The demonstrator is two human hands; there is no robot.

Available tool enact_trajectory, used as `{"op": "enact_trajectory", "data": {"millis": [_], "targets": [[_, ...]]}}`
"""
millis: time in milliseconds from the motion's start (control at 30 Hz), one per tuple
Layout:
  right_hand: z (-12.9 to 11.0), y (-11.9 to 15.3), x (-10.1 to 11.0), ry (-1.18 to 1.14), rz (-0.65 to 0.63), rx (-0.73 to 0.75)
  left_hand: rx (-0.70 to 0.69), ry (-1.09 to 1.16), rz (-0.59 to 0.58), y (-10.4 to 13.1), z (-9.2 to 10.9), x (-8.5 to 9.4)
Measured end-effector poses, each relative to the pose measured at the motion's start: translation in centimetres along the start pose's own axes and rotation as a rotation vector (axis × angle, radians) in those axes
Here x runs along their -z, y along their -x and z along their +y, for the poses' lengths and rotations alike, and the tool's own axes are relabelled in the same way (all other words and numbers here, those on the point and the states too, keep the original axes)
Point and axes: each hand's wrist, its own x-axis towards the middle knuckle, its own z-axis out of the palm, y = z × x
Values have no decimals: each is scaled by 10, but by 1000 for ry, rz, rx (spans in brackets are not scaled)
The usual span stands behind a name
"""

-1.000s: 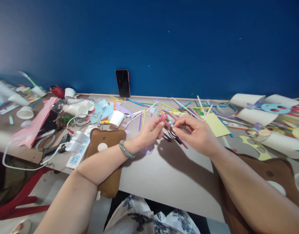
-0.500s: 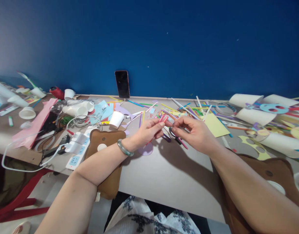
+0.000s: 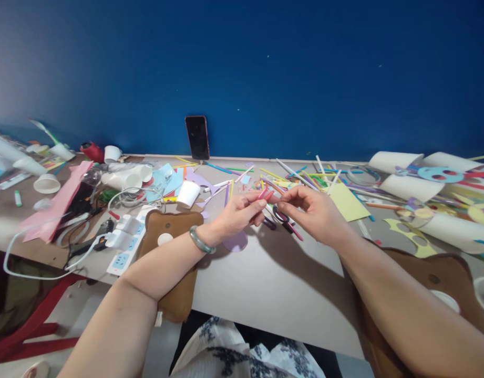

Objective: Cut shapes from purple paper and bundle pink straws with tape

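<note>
My left hand (image 3: 242, 214), with a bangle at the wrist, is closed on a small pink strip (image 3: 263, 194) above the table. Its exact kind is hard to make out. Close by on the right, my right hand (image 3: 315, 212) pinches thumb and forefinger together near the strip's end; whatever lies between those fingertips is too small to see. Black scissor-like handles (image 3: 280, 215) and a dark pink stick (image 3: 296, 233) lie beneath the hands. A purple paper disc (image 3: 236, 243) rests under my left wrist. Behind the hands spread several coloured sticks (image 3: 271, 173).
A phone (image 3: 197, 137) leans upright on the blue wall. To the left are a white paper cup (image 3: 188, 193), a power strip (image 3: 125, 252) with cables and a brown pad (image 3: 174, 294). On the right lie a yellow paper sheet (image 3: 350, 202) and white paper rolls (image 3: 458, 227).
Both hands stay nearly in place. The pink strip in my left hand has tilted slightly and shows less of its length; the fingers have shifted a little.
</note>
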Motion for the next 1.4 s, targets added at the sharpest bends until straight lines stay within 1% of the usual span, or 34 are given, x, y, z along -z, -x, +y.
{"op": "enact_trajectory", "data": {"millis": [200, 333, 500, 633, 767, 867, 967, 1133, 1267, 1400], "targets": [[4, -3, -1, -102, 31, 13, -7, 14, 8, -1, -1, 0], [3, -2, 1, -33, 5, 26, 4, 18, 38, 0, 0, -2], [1, 0, 4, 69, 99, 83, 47, 45, 42, 1, 2, -5], [-2, 3, 7, 52, 161, 145, 44, 79, 74, -1, -1, -5], [-10, 6, 6, -4, 127, 159, 16, 120, 64, -2, -6, -8], [-14, 9, 4, -31, 96, 157, 18, 57, 45, -1, -10, -12], [-16, 10, 1, -31, 78, 156, 9, -73, 48, 2, -12, -15], [-17, 12, -4, -60, 67, 152, -70, -314, 71, 5, -13, -14], [-18, 13, -5, -59, 80, 164, -59, -377, 73, 6, -13, -15], [-19, 14, -4, -53, 85, 168, -48, -381, 48, 6, -15, -16]]}}
